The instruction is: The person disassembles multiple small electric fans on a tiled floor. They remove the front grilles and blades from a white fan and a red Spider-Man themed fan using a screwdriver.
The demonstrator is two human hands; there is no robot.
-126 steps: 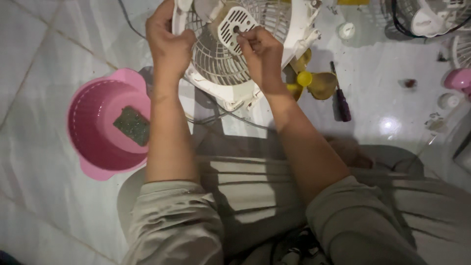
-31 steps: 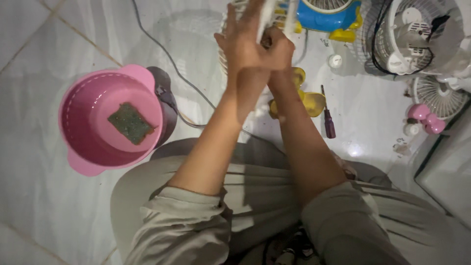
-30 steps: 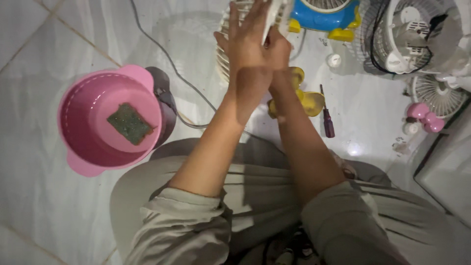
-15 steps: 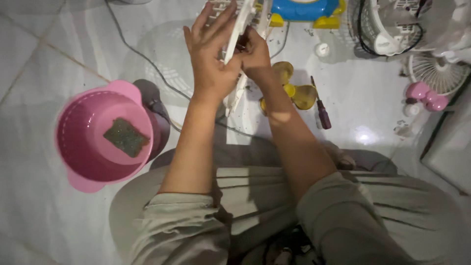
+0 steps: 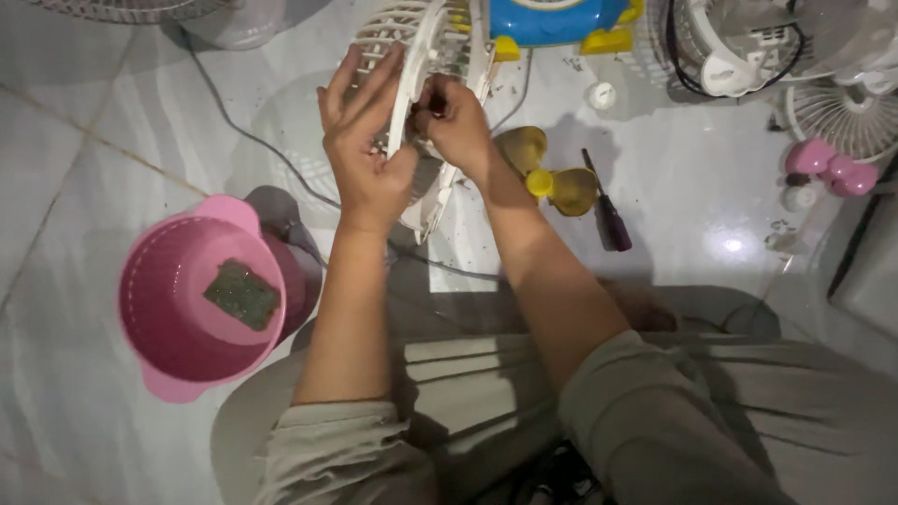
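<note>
On the white tiled floor (image 5: 112,122), the left hand (image 5: 367,154) braced the white fan grille (image 5: 418,56) edge-on with fingers spread, while the right hand (image 5: 456,122) pinched something small behind it. Holding the grille steady probably mattered most.
</note>
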